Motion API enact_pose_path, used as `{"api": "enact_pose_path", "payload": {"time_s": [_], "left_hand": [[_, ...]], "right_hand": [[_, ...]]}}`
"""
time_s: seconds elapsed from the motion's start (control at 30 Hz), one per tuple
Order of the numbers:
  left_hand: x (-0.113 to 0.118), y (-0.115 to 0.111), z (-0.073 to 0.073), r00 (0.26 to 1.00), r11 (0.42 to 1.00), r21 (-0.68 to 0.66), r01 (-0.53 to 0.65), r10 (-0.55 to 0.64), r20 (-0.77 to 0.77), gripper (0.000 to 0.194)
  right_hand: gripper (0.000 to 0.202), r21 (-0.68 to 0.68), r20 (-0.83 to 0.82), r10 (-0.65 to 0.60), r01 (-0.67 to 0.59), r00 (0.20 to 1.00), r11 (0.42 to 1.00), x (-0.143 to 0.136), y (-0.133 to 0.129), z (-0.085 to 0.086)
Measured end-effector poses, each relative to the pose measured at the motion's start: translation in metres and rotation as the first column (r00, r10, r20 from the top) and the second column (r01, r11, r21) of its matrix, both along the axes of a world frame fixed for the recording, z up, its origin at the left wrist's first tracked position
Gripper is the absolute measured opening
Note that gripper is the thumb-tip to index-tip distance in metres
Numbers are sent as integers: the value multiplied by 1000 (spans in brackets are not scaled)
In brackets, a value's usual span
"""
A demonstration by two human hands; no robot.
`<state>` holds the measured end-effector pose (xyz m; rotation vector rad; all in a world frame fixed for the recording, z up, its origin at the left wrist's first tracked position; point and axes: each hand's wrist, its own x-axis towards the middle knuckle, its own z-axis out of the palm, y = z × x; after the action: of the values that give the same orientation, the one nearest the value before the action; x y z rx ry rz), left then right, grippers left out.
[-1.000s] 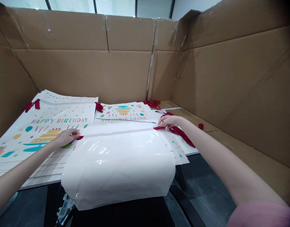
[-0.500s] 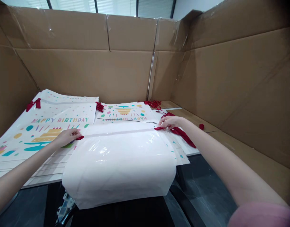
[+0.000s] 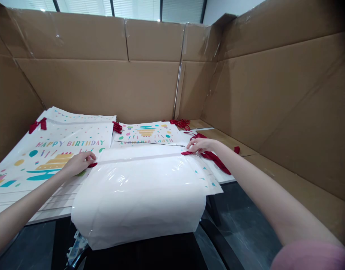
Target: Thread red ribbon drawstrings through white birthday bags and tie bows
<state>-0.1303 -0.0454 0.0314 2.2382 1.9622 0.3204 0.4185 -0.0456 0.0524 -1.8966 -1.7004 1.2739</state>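
A white plastic bag (image 3: 144,187) lies in front of me, its near part drooping over the table edge. A red ribbon runs through its top hem, with an end poking out at each side. My left hand (image 3: 83,162) is closed on the left ribbon end (image 3: 92,165). At the opposite corner, my right hand (image 3: 199,145) pinches the right ribbon end (image 3: 186,153). Just beyond the hem lies a long thin needle-like rod (image 3: 149,143) with an eye at its right tip. Loose red ribbon (image 3: 217,162) trails beneath my right hand.
Printed birthday bags (image 3: 73,131) with red ribbon ends are stacked at left. Another printed bag (image 3: 146,131) lies behind the hem. Tangled red ribbon (image 3: 181,123) sits at the back. Cardboard walls (image 3: 99,86) enclose the table's back and sides. A black chair armrest (image 3: 220,243) stands below.
The whole view has shifted very slightly, so things sit a little further left. Both hands keep their places at the ribbon ends.
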Motion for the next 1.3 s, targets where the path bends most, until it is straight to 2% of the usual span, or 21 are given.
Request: {"api": "enact_pose_path", "payload": {"time_s": [0.1, 0.17, 0.3, 0.43, 0.57, 0.7, 0.83, 1.13, 1.3], "left_hand": [[18, -14, 2, 999, 991, 131, 31, -33, 14, 41], [32, -22, 2, 991, 978, 167, 122, -129, 35, 44], [55, -32, 0, 953, 939, 174, 297, -303, 6, 45], [68, -34, -3, 931, 925, 129, 357, -364, 33, 51], [73, -37, -10, 928, 930, 53, 363, -366, 65, 57], [75, -41, -12, 934, 934, 61, 352, -355, 36, 58], [76, -42, -12, 937, 935, 58, 349, -350, 6, 58], [73, -40, -18, 937, 935, 73, 347, -349, 21, 58], [74, -40, -18, 935, 932, 89, 350, -353, 21, 58]], "right_hand": [[46, 8, 1, 1, -1, 1000, 1000, 1, 3, -4], [46, 2, -2, 3, -3, 1000, 1000, 2, 4, -7], [44, 3, 23, -12, 12, 1000, 1000, 0, 2, -5], [42, 25, 67, -15, 13, 998, 1000, -4, -4, 0], [40, 65, 78, -11, 6, 997, 998, -5, -5, -1], [39, 88, 68, -48, 42, 997, 995, 2, -3, -9], [33, 55, 7, -47, 47, 999, 997, 9, -4, -13], [30, 44, 41, -46, 44, 998, 998, 0, -23, 4], [30, 54, 68, -50, 46, 996, 997, -4, -28, 8]]}}
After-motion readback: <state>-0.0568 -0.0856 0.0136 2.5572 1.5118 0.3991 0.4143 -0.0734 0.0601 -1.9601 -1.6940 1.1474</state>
